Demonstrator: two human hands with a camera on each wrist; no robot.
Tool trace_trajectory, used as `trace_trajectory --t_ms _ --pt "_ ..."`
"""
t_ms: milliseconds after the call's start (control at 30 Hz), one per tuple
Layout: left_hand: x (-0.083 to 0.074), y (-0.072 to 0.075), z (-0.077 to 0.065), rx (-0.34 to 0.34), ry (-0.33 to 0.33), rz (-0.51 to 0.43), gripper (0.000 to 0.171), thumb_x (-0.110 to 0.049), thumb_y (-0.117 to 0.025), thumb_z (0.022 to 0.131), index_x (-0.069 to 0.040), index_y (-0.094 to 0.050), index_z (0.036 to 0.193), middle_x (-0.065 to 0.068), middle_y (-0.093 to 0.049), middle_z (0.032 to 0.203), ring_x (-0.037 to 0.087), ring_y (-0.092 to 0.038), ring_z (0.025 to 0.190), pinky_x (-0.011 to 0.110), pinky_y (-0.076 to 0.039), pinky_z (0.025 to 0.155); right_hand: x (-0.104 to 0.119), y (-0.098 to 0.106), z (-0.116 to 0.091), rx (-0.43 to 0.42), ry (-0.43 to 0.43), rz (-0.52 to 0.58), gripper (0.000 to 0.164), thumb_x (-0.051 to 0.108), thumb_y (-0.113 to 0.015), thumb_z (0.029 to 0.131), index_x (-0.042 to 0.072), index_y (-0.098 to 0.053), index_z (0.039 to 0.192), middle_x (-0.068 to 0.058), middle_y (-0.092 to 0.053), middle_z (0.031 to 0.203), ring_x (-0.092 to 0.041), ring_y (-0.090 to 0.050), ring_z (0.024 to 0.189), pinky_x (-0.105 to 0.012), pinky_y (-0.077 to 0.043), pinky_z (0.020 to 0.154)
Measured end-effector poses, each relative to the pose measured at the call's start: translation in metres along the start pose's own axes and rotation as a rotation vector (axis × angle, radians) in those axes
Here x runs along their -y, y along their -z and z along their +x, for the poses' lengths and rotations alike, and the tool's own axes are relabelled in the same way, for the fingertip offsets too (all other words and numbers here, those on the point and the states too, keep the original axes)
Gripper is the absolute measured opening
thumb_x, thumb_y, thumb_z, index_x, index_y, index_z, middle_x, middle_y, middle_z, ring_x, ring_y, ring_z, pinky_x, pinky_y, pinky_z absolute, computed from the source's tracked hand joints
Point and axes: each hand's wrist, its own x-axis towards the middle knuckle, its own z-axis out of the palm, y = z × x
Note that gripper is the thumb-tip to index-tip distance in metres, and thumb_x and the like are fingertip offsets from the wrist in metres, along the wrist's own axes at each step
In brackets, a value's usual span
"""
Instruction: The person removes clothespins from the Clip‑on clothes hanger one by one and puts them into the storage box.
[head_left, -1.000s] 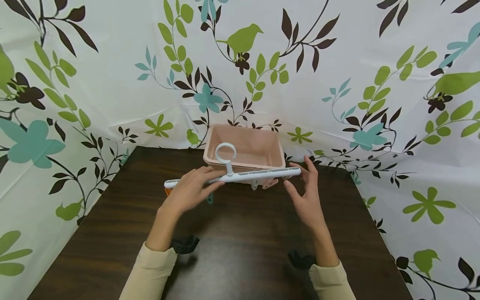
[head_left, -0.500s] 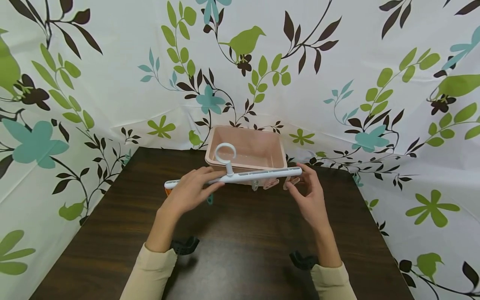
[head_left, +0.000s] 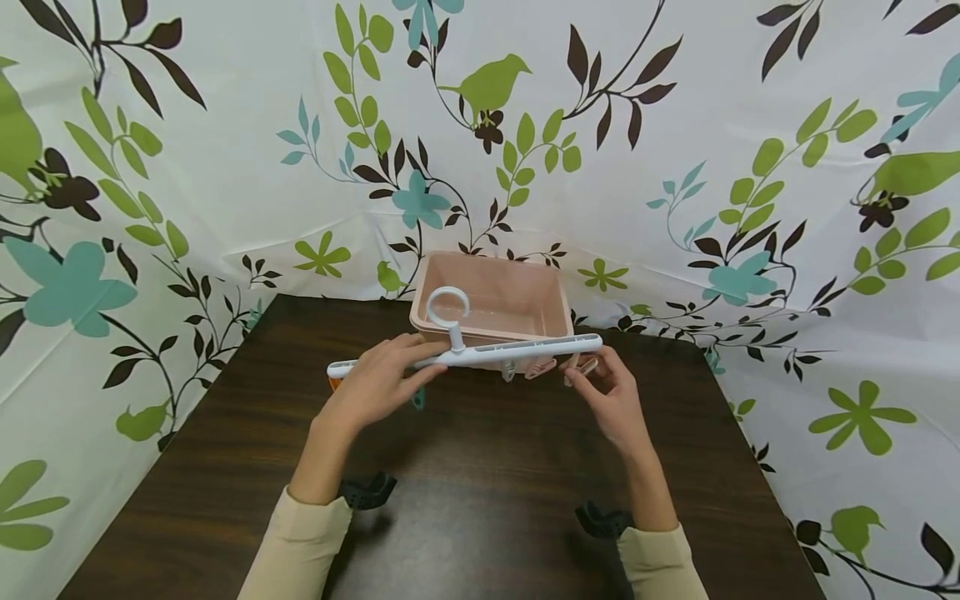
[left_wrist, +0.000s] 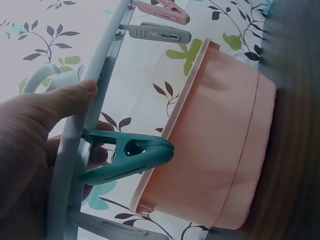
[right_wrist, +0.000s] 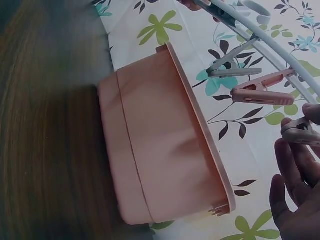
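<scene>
My left hand [head_left: 375, 383] grips the bar of a pale blue clip hanger [head_left: 525, 348] left of its round hook [head_left: 447, 307], holding it above the table. Clothespins hang under the bar. In the left wrist view, a teal clothespin [left_wrist: 140, 155] is beside my left fingers. Seen from the right wrist, a grey clothespin [right_wrist: 232, 70] and a pink clothespin [right_wrist: 262, 94] hang from the middle of the bar. At the bar's right end my right hand [head_left: 615, 404] pinches a pale clothespin [right_wrist: 300, 134]. An orange piece [head_left: 335, 383] shows below the left end.
A pink plastic basin [head_left: 491, 283] stands at the back of the dark wooden table [head_left: 480, 483], just behind the hanger. Patterned white cloth [head_left: 247, 167] covers the walls around the table. A black wrist mount [head_left: 369, 492] sits under the left forearm.
My right hand, earlier spread apart near the hanger's right end, has closed in and now pinches the clothespin there. The left hand keeps its grip, and the hanger has barely moved.
</scene>
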Motion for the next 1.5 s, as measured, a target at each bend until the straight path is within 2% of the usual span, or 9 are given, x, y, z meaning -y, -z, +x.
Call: trace_trajectory --t_ms 67,267,467,600,800,1000,1100,1333,1500 --pt "0.000 0.000 0.001 0.002 -0.003 -0.007 0.042 -0.040 -0.068 0.107 -0.026 -0.070 0.146 0.009 -0.071 0.140 0.028 -0.071 0.111 0.053 -0.058 0.095 -0.001 0.001 -0.001 -0.006 -0.011 0.004 0.030 0.002 -0.070 0.103 -0.001 -0.061 0.132 -0.018 -0.074 0.105 -0.010 -0.071 0.089 -0.025 -0.058 0.079" --pt "0.001 -0.001 0.002 0.003 -0.014 -0.031 0.042 -0.039 -0.069 0.107 -0.025 -0.069 0.147 0.007 -0.071 0.138 0.025 -0.072 0.109 0.051 -0.059 0.093 0.000 0.001 -0.004 -0.038 -0.041 0.009 0.022 0.004 -0.071 0.103 -0.001 -0.067 0.124 0.002 -0.077 0.102 -0.010 -0.072 0.089 -0.025 -0.059 0.082" --pt "0.002 0.002 -0.002 0.010 0.013 -0.061 0.044 -0.040 -0.069 0.107 -0.025 -0.068 0.148 0.011 -0.068 0.146 0.031 -0.070 0.122 0.057 -0.057 0.100 0.001 -0.005 -0.007 -0.073 -0.056 0.060 0.019 0.005 -0.070 0.104 0.000 -0.068 0.122 0.002 -0.075 0.099 -0.011 -0.072 0.091 -0.025 -0.059 0.084" --pt "0.002 0.003 -0.002 0.015 0.029 -0.074 0.044 -0.039 -0.069 0.107 -0.026 -0.067 0.149 0.013 -0.065 0.150 0.035 -0.067 0.130 0.061 -0.054 0.104 0.002 -0.008 -0.008 -0.109 -0.071 0.144 0.015 0.007 -0.067 0.107 0.002 -0.068 0.121 0.002 -0.073 0.093 -0.012 -0.070 0.091 -0.026 -0.059 0.086" --pt "0.000 0.004 -0.003 0.018 0.038 -0.087 0.044 -0.038 -0.069 0.107 -0.027 -0.066 0.150 0.012 -0.065 0.150 0.034 -0.066 0.132 0.062 -0.054 0.104 0.001 -0.012 -0.008 -0.106 -0.059 0.311 0.015 0.007 -0.058 0.111 -0.001 -0.067 0.122 -0.002 -0.067 0.093 -0.015 -0.063 0.089 -0.027 -0.056 0.080" --pt "0.000 0.003 -0.003 0.011 0.033 -0.104 0.044 -0.036 -0.070 0.106 -0.026 -0.067 0.149 0.012 -0.065 0.151 0.034 -0.066 0.133 0.061 -0.055 0.103 0.002 -0.014 -0.009 -0.098 -0.056 0.394 0.018 0.012 -0.055 0.114 0.004 -0.067 0.124 0.000 -0.066 0.096 -0.012 -0.062 0.086 -0.024 -0.055 0.075" --pt "0.000 0.003 -0.004 0.010 0.024 -0.110 0.044 -0.035 -0.071 0.106 -0.025 -0.068 0.149 0.013 -0.065 0.151 0.035 -0.065 0.135 0.061 -0.055 0.104 0.002 -0.013 -0.009 -0.099 -0.058 0.436 0.019 0.015 -0.053 0.115 0.007 -0.069 0.123 0.001 -0.064 0.093 -0.011 -0.062 0.083 -0.023 -0.054 0.073" --pt "0.000 0.004 -0.005 0.012 0.015 -0.101 0.044 -0.037 -0.070 0.106 -0.025 -0.068 0.148 0.014 -0.064 0.151 0.036 -0.064 0.136 0.062 -0.054 0.105 0.003 -0.012 -0.010 -0.085 -0.071 0.517 0.027 0.019 -0.050 0.116 0.001 -0.068 0.120 0.002 -0.063 0.082 -0.010 -0.061 0.076 -0.024 -0.054 0.074" --pt "-0.001 0.005 -0.006 0.012 0.013 -0.091 0.044 -0.039 -0.070 0.106 -0.025 -0.069 0.147 0.013 -0.064 0.152 0.036 -0.064 0.137 0.061 -0.054 0.106 0.006 -0.010 -0.010 -0.069 -0.079 0.607 0.035 0.028 -0.045 0.118 0.009 -0.073 0.110 0.002 -0.063 0.071 -0.010 -0.060 0.067 -0.026 -0.055 0.076"
